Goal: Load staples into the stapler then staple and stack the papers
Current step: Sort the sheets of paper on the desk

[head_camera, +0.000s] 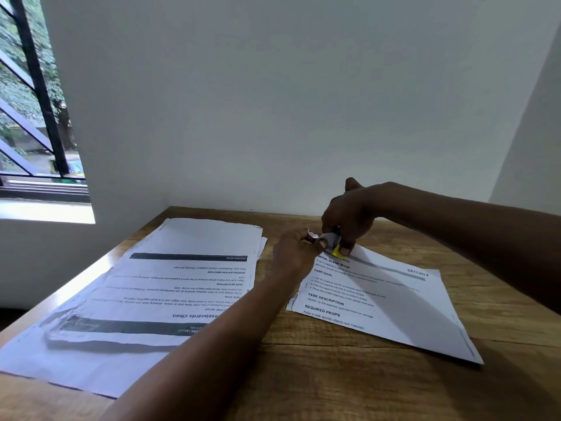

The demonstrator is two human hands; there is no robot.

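At nine o'clock on the wooden worktop (349,375) lies a stack of white printed papers (170,287). The left hand (296,253) pinches the corner of the white sheet headed "SECTION 5", "TASK GOAL" (391,302). At one o'clock the right hand (349,217) grips the small black-and-yellow stapler (336,246) there.

On the table (318,375), a stack of papers (145,299) lies on the left side, and another set of papers (391,305) lies on the right, apart from it. At the far left corner of this right set, the stapler (335,244) sits between the left hand (293,253) and the right hand (349,217). The window (33,95) is on the far left, beyond the table.
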